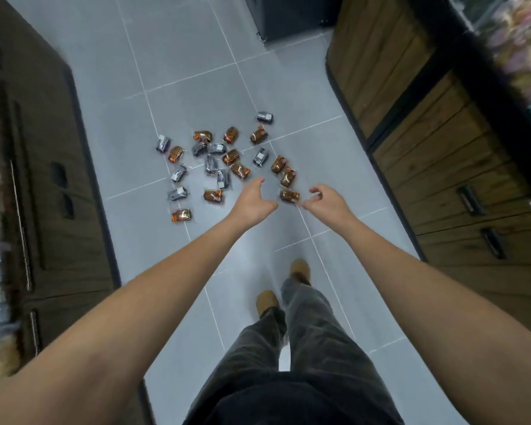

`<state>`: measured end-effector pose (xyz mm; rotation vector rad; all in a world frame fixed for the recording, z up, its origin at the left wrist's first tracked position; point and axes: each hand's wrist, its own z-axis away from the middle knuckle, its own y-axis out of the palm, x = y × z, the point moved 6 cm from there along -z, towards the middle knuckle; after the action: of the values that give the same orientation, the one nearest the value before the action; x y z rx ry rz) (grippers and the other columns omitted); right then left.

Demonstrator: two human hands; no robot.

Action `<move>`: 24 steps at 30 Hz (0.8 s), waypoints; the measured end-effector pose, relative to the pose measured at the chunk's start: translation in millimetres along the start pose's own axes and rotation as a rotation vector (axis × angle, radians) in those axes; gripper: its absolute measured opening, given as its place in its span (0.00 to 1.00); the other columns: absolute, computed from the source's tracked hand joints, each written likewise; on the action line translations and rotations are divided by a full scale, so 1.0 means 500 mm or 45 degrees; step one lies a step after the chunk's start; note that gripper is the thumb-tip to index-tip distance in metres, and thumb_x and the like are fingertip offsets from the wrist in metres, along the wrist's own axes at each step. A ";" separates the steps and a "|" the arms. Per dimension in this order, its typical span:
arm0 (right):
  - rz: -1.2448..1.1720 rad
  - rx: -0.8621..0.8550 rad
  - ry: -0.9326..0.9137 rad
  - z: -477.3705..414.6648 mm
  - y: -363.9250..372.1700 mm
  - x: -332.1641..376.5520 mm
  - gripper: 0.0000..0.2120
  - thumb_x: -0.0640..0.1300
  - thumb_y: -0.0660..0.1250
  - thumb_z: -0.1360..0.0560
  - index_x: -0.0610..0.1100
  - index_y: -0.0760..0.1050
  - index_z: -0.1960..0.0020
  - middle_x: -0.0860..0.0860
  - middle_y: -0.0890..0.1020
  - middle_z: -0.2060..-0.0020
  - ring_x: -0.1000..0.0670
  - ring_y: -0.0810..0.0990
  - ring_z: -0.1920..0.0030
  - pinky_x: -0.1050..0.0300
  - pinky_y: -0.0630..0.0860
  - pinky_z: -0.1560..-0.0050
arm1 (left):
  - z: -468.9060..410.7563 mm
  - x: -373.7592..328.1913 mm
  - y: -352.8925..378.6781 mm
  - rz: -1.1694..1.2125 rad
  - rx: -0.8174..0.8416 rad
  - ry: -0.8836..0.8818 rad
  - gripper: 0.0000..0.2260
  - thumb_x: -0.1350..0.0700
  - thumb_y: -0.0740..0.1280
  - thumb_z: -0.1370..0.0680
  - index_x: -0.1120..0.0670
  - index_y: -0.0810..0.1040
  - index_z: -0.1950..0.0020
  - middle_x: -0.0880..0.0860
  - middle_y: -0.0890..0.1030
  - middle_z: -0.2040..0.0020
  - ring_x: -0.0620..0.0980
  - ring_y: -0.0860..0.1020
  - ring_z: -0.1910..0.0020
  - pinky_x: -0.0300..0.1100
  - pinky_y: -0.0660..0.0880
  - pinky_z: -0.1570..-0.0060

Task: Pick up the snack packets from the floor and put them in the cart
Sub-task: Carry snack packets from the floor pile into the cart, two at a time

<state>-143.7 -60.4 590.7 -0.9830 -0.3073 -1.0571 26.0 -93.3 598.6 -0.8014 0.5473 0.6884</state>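
Two hands are reaching out: left hand (253,201) spread open and empty, right hand (324,201) curling loosely, seemingly empty, beside a brown packet (289,196); snack packets (224,161) are lying scattered on the floor (178,72), labels unreadable

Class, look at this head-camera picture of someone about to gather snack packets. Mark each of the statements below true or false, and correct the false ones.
1. The snack packets lie scattered on a grey tiled floor. True.
2. The left hand already holds three packets. False: it is open and empty.
3. The packets come in orange-brown and grey wrappers. True.
4. The right hand is next to an orange-brown packet. True.
5. A cart stands in the middle of the pile. False: no cart is in view.
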 end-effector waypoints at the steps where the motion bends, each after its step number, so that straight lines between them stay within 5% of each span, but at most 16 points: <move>1: -0.007 0.003 0.018 -0.022 -0.005 0.001 0.13 0.42 0.68 0.26 0.42 0.74 0.43 0.49 0.75 0.56 0.50 0.74 0.52 0.57 0.70 0.46 | -0.028 -0.014 -0.003 -0.011 0.014 0.011 0.32 0.59 0.68 0.23 0.57 0.57 0.23 0.56 0.62 0.25 0.54 0.62 0.26 0.47 0.63 0.29; 7: -0.110 0.004 0.158 -0.165 -0.035 0.010 0.22 0.43 0.70 0.28 0.41 0.71 0.35 0.49 0.75 0.51 0.49 0.74 0.49 0.56 0.70 0.41 | -0.191 -0.095 -0.002 -0.118 0.135 0.030 0.32 0.59 0.68 0.23 0.58 0.57 0.24 0.56 0.61 0.24 0.54 0.61 0.26 0.46 0.61 0.28; 12: -0.218 0.004 0.260 -0.292 -0.054 0.014 0.24 0.41 0.69 0.27 0.41 0.69 0.33 0.51 0.74 0.50 0.52 0.73 0.49 0.61 0.67 0.47 | -0.335 -0.142 0.016 -0.154 0.230 0.010 0.31 0.61 0.67 0.23 0.58 0.58 0.24 0.56 0.63 0.25 0.54 0.62 0.27 0.44 0.62 0.30; 18: -0.184 0.034 0.293 -0.431 -0.019 -0.003 0.20 0.44 0.67 0.25 0.44 0.70 0.34 0.54 0.75 0.54 0.51 0.73 0.50 0.55 0.71 0.42 | -0.485 -0.144 0.026 -0.204 0.332 0.004 0.30 0.60 0.66 0.22 0.55 0.57 0.24 0.54 0.63 0.25 0.53 0.62 0.27 0.38 0.61 0.35; 24: -0.187 0.021 0.363 -0.564 0.051 -0.076 0.24 0.42 0.66 0.25 0.45 0.67 0.30 0.47 0.74 0.39 0.46 0.73 0.38 0.51 0.70 0.36 | -0.672 -0.064 0.081 -0.371 0.435 -0.042 0.30 0.58 0.64 0.21 0.52 0.55 0.23 0.54 0.62 0.25 0.53 0.63 0.27 0.38 0.61 0.35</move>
<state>-204.3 -259.6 395.4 -0.7911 -0.1552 -1.3100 -85.6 -350.1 406.1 -0.5329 0.4890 0.3263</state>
